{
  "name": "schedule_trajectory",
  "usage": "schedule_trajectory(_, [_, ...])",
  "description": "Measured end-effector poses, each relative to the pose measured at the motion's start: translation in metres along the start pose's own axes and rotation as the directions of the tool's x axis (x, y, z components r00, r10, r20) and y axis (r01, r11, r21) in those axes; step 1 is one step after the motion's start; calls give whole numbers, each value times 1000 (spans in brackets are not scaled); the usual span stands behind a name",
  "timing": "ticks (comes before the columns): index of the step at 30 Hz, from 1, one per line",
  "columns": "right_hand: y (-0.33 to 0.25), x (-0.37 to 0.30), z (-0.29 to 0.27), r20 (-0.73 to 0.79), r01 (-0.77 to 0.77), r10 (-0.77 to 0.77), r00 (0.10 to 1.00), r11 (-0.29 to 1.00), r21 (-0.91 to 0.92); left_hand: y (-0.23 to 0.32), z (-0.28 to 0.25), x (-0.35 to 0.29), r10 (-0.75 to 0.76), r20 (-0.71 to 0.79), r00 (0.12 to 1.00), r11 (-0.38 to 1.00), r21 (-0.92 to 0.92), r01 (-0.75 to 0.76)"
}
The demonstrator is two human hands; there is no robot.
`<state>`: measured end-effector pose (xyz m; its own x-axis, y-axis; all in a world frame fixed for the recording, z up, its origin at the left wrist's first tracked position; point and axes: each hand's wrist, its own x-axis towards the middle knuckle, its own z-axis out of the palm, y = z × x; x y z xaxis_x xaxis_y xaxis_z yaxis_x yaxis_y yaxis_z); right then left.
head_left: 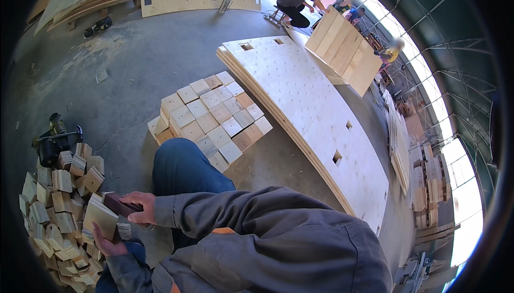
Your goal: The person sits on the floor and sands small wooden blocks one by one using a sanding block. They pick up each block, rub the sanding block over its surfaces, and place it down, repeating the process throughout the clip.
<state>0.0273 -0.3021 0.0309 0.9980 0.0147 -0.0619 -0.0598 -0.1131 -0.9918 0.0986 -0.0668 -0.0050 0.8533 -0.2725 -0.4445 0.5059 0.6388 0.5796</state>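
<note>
At the lower left, my left hand (pixel 109 244) is closed on a pale wooden block (pixel 100 215) with layered edges, gripping it from the near side. My right hand (pixel 142 207) is wrapped around a dark brown sanding block (pixel 116 204). That sanding block lies against or just over the wooden block's right upper edge; whether it touches is hard to make out. Beside and beneath both hands spreads a loose heap of similar wooden blocks (pixel 63 223). My knee (pixel 184 162) in blue trousers is just beyond my right hand.
A neat stack of blocks (pixel 214 111) stands ahead of my knee. To its right lie large stacked plywood panels (pixel 310 111) with square holes. A black power tool (pixel 53 140) sits by the heap, and a cordless drill (pixel 98 26) lies farther off. Another person (pixel 297 4) crouches at a board (pixel 342 49).
</note>
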Motion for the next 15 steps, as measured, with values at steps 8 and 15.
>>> schedule_trajectory(8, [3,0,2,12,14,-14,1000,1000,-17,0,6,-6,25,-44,999,999,38,-23])
schedule_trajectory(15, [-2,0,1,13,2,-2,1000,1000,-25,3,15,-8,12,-99,995,1000,-7,-13])
